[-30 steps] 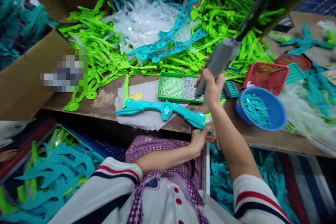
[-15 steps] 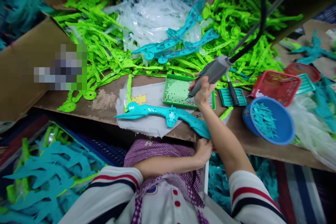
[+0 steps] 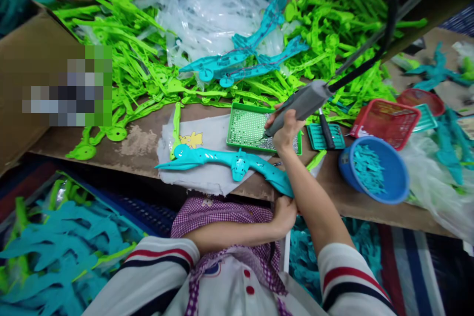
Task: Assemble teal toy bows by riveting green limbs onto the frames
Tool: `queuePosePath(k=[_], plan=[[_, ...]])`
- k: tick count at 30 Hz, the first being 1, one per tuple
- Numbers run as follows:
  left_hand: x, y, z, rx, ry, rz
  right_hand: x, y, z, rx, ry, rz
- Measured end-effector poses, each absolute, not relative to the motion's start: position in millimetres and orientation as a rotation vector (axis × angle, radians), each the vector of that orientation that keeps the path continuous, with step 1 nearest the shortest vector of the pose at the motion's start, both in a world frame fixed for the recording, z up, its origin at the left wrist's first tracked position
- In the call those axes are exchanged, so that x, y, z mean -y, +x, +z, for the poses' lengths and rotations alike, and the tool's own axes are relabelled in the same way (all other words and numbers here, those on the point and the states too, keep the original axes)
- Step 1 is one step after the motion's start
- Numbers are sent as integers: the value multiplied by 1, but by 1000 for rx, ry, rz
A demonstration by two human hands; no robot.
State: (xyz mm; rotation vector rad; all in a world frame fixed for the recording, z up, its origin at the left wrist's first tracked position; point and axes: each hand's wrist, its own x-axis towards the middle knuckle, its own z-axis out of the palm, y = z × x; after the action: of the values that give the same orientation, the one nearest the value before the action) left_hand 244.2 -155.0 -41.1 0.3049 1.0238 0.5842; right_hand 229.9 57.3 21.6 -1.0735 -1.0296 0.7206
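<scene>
My right hand [image 3: 287,131] is wrapped round a grey power screwdriver [image 3: 301,103], its tip down over a green perforated tray [image 3: 244,126] with small metal screws at its right side. My left hand [image 3: 285,212] is closed at the right end of a long teal plastic part [image 3: 218,156], below my right forearm. That part lies across a grey cloth [image 3: 211,182] at the table's front edge. Whatever my left fingers pinch there is hidden. A lime green piece [image 3: 177,126] lies under the teal part's left end.
Lime green parts [image 3: 140,69] and clear plastic bags [image 3: 207,15] are heaped behind. At right are a blue bucket [image 3: 400,173] of small teal pieces, a red basket [image 3: 385,123] and a teal tray [image 3: 314,138] with a hammer. A cardboard box [image 3: 33,69] stands left.
The view has shifted slightly, so most things appear a little further left. Both hands keep nearly the same places, the screwdriver tip still over the green tray.
</scene>
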Motion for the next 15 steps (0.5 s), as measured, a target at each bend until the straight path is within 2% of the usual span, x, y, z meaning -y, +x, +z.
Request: queuePosePath(k=[8,15], plan=[[154,245,-37,-961,356,684,-49,244,52,1039,-1068,601],[151,243,-36,-989,375,654,48,295,78,1059,-1088,625]])
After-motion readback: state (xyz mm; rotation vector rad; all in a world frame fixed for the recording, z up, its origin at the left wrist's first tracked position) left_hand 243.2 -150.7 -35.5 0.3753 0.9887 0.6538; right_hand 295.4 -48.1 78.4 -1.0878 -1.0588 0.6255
